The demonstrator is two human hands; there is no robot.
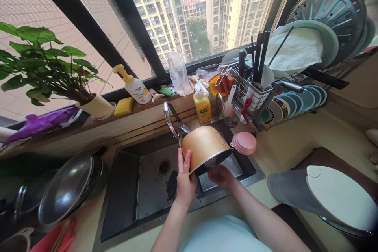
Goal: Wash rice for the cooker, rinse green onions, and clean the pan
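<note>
A dark kitchen sink (141, 181) sits under a big window (189, 12) with tall buildings outside. A dish rack (265, 94) full of plates stands on the right. Over the sink, a gold pot (203, 147) is tipped on its side. Its open mouth faces down toward the person, and its handle (173, 120) sticks up and away. The left hand (185, 181) grips the pot's side. The right hand (220, 175) holds the rim from below.

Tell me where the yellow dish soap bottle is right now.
In the head view the yellow dish soap bottle stands on the ledge behind the sink, just right of the faucet and above the gold pot.
</note>
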